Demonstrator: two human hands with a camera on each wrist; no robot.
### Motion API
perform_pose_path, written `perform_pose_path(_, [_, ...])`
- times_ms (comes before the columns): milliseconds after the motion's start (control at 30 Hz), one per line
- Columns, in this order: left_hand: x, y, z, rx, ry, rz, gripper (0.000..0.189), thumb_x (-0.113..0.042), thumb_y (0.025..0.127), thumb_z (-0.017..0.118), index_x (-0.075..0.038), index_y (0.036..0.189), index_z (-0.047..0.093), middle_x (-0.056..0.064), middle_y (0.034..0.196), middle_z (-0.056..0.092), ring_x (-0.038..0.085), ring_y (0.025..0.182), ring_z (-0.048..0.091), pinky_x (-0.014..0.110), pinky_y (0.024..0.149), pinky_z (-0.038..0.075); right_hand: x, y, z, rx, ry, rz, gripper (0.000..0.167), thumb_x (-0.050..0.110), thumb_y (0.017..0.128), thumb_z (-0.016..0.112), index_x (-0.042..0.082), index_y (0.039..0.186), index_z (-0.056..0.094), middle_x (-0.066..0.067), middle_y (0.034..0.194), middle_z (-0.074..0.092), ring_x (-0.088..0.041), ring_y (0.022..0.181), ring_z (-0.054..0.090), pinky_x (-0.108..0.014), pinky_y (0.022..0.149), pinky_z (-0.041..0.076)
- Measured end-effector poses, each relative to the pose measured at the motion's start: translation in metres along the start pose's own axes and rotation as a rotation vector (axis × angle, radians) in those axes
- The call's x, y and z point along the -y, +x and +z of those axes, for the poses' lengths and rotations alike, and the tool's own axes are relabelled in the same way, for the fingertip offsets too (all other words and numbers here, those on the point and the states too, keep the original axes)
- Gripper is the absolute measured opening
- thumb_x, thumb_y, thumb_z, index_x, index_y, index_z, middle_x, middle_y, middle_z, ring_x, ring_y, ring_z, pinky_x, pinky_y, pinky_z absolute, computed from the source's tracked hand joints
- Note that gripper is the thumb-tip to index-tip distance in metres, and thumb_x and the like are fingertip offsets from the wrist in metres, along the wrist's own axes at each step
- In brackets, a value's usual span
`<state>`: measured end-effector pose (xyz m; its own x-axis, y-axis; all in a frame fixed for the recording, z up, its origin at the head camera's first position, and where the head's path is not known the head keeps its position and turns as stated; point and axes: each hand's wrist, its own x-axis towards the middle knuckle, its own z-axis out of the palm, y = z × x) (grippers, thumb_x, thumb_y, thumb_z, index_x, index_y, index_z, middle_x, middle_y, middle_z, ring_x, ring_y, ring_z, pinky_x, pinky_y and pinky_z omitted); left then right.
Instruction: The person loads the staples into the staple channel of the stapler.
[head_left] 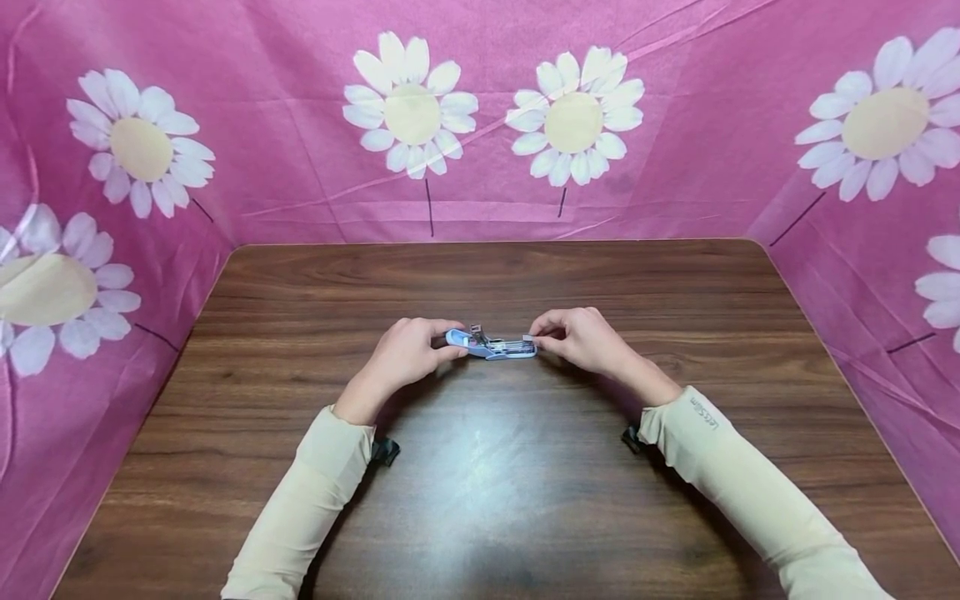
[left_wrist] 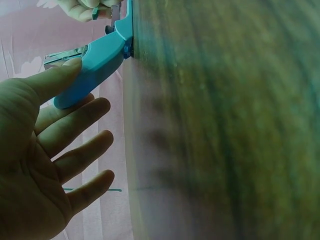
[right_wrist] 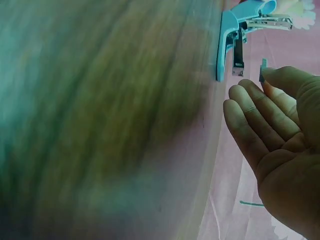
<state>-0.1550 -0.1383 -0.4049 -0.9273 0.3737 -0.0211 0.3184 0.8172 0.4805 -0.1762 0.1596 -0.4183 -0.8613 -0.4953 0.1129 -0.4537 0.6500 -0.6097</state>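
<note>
A light blue stapler [head_left: 504, 357] lies opened up on the table, its metal staple channel [right_wrist: 238, 57] exposed and a metal piece [left_wrist: 65, 57] sticking up near the hinge. My left hand [head_left: 408, 350] pinches the stapler's handle end between thumb and index finger; in the left wrist view the other fingers are spread away from it. Just past the opposite end, my right hand [head_left: 588, 340] holds a short strip of staples [right_wrist: 263, 70] between thumb and index finger, close by the end of the channel. Its remaining fingers extend below the strip.
The brown wood-grain table [head_left: 480, 467] reaches to pink cloth walls [head_left: 285, 125] printed with white daisies at the back and both sides. Dark wrist mounts [head_left: 386, 452] sit under both cream sleeves [head_left: 300, 508].
</note>
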Motion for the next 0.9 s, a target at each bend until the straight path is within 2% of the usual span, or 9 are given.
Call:
perform_pose_path(267, [-0.0008,0.0,-0.0006,0.0,0.005,0.003,0.035,-0.044,0.092,0.073,-0.03,0.124,0.073,-0.016,0.05,0.058,0.016,0.073,0.063,0.04,0.08,0.052,0.0021,0.0015,0.0012,0.037,0.007,0.015,0.006,0.016,0.092,0.073,0.017,0.097,0.077,0.006,0.083,0.077,-0.002,0.061,0.06,-0.023,0.063,0.049])
perform_pose_path(400, [-0.0003,-0.0002,-0.0002,0.003,0.008,-0.001,0.034,-0.045,0.092,0.072,-0.03,0.124,0.073,-0.015,0.054,0.06,0.017,0.074,0.062,0.04,0.078,0.051,0.003,0.0016,0.0037,0.035,-0.013,0.002,0.005,0.016,0.092,0.074,0.018,0.096,0.077,0.007,0.084,0.077,-0.002,0.068,0.064,-0.024,0.068,0.052])
perform_pose_path(633, [-0.0004,0.0002,0.0003,-0.006,0.014,0.004,0.032,-0.045,0.092,0.073,-0.031,0.12,0.074,-0.011,0.074,0.069,0.019,0.076,0.058,0.041,0.079,0.051,0.0042,0.0022,0.005,0.034,-0.054,-0.016,0.005,0.018,0.092,0.075,0.017,0.096,0.077,0.007,0.085,0.077,-0.003,0.072,0.065,-0.03,0.073,0.054])
perform_pose_path(900, [0.0002,0.0006,0.0008,-0.019,0.019,0.013,0.031,-0.046,0.092,0.072,-0.031,0.12,0.075,-0.011,0.075,0.07,0.019,0.077,0.06,0.042,0.081,0.053,0.0056,0.0036,0.0056,0.043,-0.093,-0.031,0.005,0.018,0.091,0.074,0.017,0.096,0.077,0.005,0.089,0.078,-0.009,0.083,0.071,-0.037,0.08,0.055])
